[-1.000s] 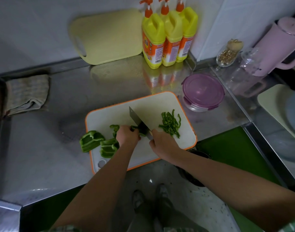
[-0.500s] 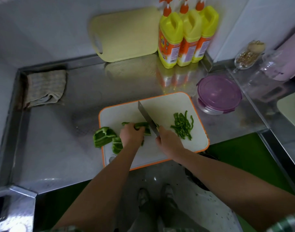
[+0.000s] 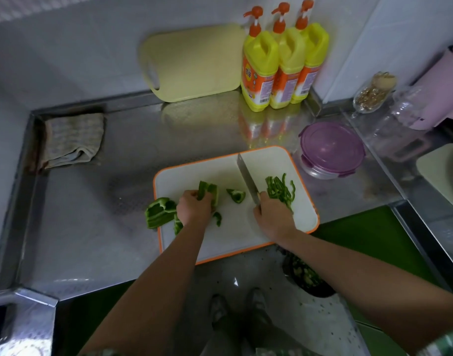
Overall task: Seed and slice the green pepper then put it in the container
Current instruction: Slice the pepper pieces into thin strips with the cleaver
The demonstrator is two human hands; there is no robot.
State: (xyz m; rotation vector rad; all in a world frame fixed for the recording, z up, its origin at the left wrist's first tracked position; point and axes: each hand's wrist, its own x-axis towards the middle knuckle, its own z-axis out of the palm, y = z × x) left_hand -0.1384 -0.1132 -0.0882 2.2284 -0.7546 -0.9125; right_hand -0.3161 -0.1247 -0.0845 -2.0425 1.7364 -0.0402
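Pepper chunks (image 3: 207,190), strips (image 3: 279,191), knife (image 3: 246,176) on board (image 3: 271,161)

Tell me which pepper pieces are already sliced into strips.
The pile right of the knife, by the right hand; those left of it are broad chunks.

2 bare forearms (image 3: 153,291); green-patterned right sleeve (image 3: 449,343) at 5 o'clock, left sleeve (image 3: 102,352) at 7 o'clock; 2 grey shoes (image 3: 218,312) at 6 o'clock.

Bare steel counter (image 3: 86,214) lies open left of the orange-rimmed cutting board (image 3: 212,173), as far as the folded cloth (image 3: 73,138). To the right, the knife (image 3: 247,176) crosses the board, pepper strips (image 3: 278,191) beyond it; the purple-lidded container (image 3: 332,150) (lid on) sits just beside that corner.
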